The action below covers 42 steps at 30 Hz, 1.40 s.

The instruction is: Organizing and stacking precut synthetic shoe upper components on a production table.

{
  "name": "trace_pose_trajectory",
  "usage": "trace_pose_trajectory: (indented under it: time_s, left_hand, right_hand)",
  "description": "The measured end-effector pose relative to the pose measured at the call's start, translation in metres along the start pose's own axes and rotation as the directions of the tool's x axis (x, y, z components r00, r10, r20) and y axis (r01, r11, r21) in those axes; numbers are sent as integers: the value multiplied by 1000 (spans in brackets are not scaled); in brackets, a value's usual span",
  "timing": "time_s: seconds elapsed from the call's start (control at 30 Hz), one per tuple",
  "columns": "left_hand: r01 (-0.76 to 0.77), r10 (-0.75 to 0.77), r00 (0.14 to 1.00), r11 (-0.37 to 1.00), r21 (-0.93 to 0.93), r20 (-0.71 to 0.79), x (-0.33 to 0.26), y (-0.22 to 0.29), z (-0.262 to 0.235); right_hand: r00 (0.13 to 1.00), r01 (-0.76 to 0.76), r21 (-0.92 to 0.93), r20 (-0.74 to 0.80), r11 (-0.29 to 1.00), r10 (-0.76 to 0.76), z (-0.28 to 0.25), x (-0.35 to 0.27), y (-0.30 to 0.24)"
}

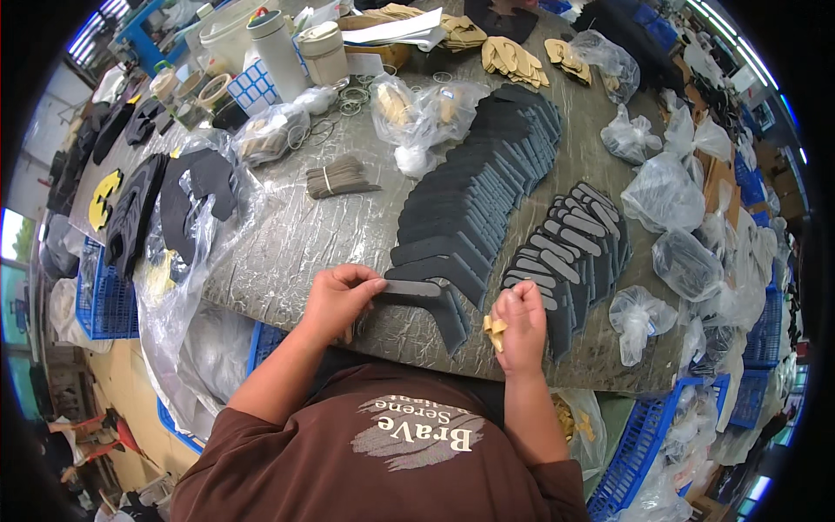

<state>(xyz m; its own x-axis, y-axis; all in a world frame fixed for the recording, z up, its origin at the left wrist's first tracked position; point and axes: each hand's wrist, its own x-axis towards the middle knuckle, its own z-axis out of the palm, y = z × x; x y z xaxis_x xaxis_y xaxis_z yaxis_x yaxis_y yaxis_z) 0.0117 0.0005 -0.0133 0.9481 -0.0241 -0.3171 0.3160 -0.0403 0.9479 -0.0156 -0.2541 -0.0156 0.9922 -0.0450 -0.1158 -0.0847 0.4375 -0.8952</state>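
My left hand [342,300] pinches the left end of a small grey strip [414,288]. That strip lies along the top of a dark, angled flat piece [446,315] at the table's near edge. My right hand [522,326] is closed around a crumpled yellowish scrap [494,331], which looks like peeled backing paper. Beyond my hands runs a long overlapping row of dark angled pieces [461,204]. Right of it, a second overlapping row [578,239] carries grey strips on its pieces; my right hand is just in front of its near end.
A banded bundle of grey strips [337,177] lies left of the long row. Clear plastic bags [665,196] line the right side. Tan cut pieces [513,61], a white tumbler [277,48] and jars stand at the back. Blue crates [109,291] flank the table below.
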Motion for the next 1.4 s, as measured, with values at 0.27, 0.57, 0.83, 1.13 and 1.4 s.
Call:
trace_pose_trajectory:
  time_s: [0.27, 0.57, 0.83, 1.13, 1.4]
  left_hand:
    - [69, -80, 996, 954, 292, 28, 2, 3, -1]
    - [88, -101, 995, 936, 342, 21, 4, 8, 1]
    - [29, -29, 1000, 906, 422, -7, 5, 7, 3]
    - [-329, 357, 927, 632, 702, 113, 6, 1, 4]
    - [-153, 119, 979, 965, 212, 165, -10, 10, 24]
  right_hand:
    - [766, 624, -778, 590, 74, -256, 20, -7, 29]
    - [746, 643, -766, 623, 11, -233, 21, -6, 30]
    - [748, 646, -760, 648, -70, -143, 24, -7, 29]
    - [852, 505, -834, 439, 224, -285, 22, -8, 25]
    - [995, 3, -772, -60, 635, -77, -6, -15, -42]
